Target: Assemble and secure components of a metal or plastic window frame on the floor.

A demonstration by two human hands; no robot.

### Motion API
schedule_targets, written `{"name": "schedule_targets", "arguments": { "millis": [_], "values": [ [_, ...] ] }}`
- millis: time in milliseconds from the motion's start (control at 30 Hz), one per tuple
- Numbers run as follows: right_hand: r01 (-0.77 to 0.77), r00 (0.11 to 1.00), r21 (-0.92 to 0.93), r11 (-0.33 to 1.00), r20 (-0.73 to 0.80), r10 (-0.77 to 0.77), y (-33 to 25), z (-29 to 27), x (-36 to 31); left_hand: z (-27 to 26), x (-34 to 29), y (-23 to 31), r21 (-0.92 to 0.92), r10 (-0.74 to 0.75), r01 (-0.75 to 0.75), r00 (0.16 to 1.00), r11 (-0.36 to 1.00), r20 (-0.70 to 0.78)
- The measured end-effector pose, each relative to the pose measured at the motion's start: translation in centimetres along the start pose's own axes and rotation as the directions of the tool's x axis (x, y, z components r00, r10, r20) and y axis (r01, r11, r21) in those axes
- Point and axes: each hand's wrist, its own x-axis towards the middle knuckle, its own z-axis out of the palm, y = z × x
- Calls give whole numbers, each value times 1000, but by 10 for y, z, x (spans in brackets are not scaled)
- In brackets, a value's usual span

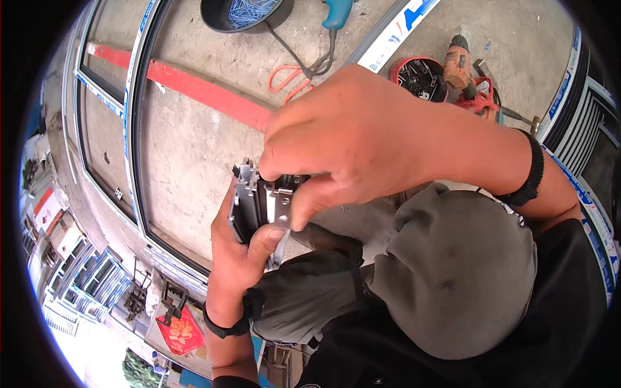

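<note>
Close above the knees, the left hand grips a short grey metal profile piece while the right hand pinches its top, with a bowl of blue screws far off on the concrete floor.

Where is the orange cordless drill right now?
The orange cordless drill lies on the concrete floor at the upper right of the head view, beside a red tub of dark parts, beyond the right hand.
</note>
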Motion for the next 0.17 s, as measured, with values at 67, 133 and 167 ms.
{"name": "schedule_targets", "arguments": {
  "millis": [67,133,167],
  "values": [
    [1,999,72,997,45,-4,-2,-1,1,-1,-5,-6,31,-20,20,1000,999,14],
    [-3,992,72,997,127,-6,-4,-3,-2,2,-4,-17,49,49,-50,999,998,21],
    [-46,974,95,994,223,23,-6,-7,-2,2,-7,-19,68,48,-51,998,996,41]
  ]
}}
